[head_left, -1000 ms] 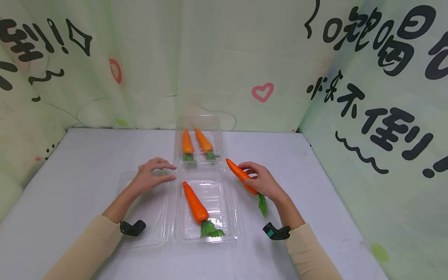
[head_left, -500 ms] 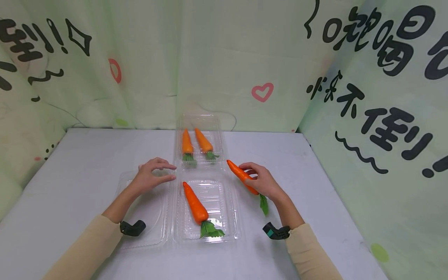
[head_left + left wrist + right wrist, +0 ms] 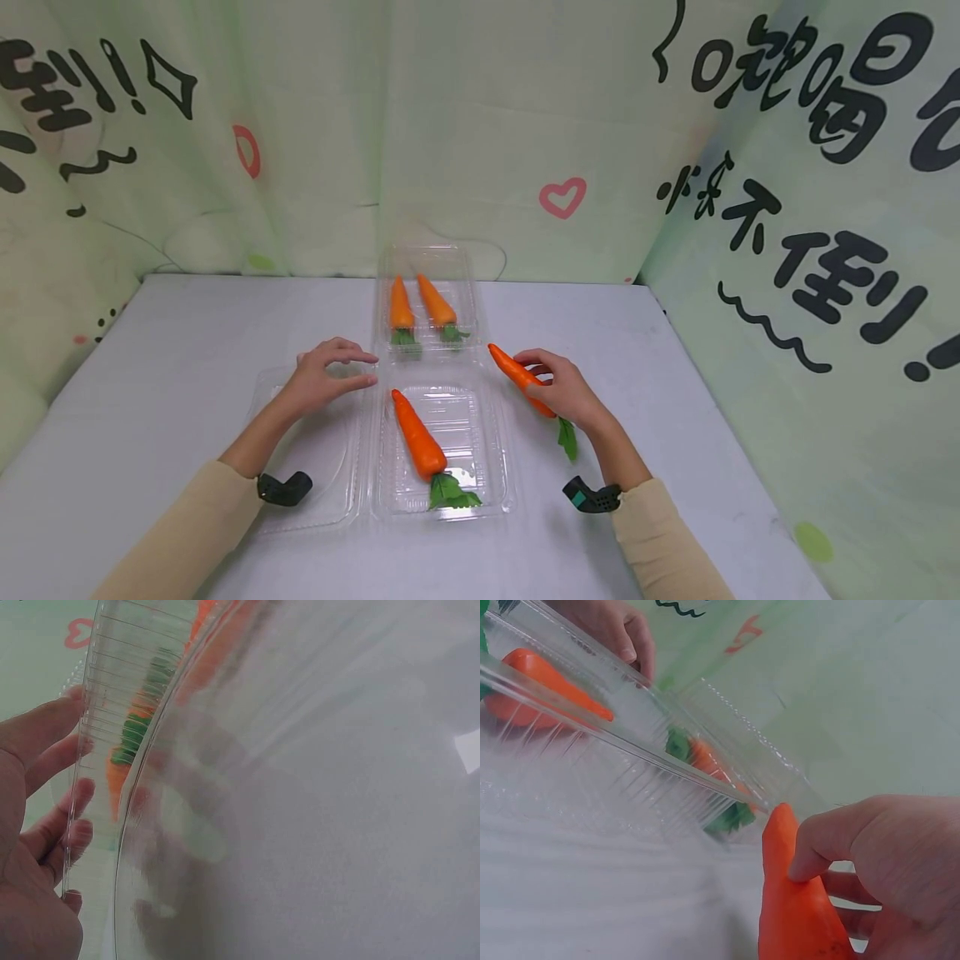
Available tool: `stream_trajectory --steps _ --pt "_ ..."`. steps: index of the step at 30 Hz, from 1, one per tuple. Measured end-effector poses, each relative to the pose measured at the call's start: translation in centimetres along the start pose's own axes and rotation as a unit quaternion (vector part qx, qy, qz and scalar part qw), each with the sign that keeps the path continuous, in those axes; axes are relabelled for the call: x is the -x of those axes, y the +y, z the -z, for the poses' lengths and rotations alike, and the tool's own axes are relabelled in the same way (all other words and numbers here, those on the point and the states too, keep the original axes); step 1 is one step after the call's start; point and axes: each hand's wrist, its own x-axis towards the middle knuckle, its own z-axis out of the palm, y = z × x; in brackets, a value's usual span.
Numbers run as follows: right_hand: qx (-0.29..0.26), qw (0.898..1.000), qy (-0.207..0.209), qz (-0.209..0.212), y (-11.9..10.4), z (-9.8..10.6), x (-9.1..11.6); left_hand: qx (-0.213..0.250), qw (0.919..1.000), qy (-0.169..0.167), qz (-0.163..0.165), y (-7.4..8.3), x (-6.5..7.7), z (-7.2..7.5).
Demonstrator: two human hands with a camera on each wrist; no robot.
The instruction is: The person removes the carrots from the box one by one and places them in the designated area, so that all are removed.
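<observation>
My right hand [image 3: 561, 385] grips an orange carrot [image 3: 521, 379] with green leaves, just right of the open clear plastic box [image 3: 498, 433]. The carrot's tip points up and left, and the right wrist view shows the thumb [image 3: 825, 844] pressing its side. Another carrot [image 3: 418, 435] lies tilted inside the box, its leaves toward me. By the box's upper left corner is my left hand [image 3: 326, 375], thumb and fingers apart and loosely bent, holding nothing. Its fingertips [image 3: 82, 795] are at the clear plastic in the left wrist view; whether they touch it I cannot tell.
Behind stands a second clear box [image 3: 475, 312] with two carrots [image 3: 402, 304]. The open box's lid [image 3: 315, 475] lies flat to the left, under my left forearm. A white table [image 3: 187, 350] bears everything, with printed green curtains [image 3: 465, 108] around it.
My right hand and its carrot have drifted very slightly right and toward me. The left hand and the boxes stay where they were.
</observation>
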Motion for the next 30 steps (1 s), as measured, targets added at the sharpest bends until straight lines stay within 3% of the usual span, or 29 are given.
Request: stream_trajectory --steps 30 --pt "0.044 0.999 -0.002 -0.023 1.0 -1.2 -1.1 -0.006 1.0 0.001 -0.003 -0.4 -0.2 -0.2"
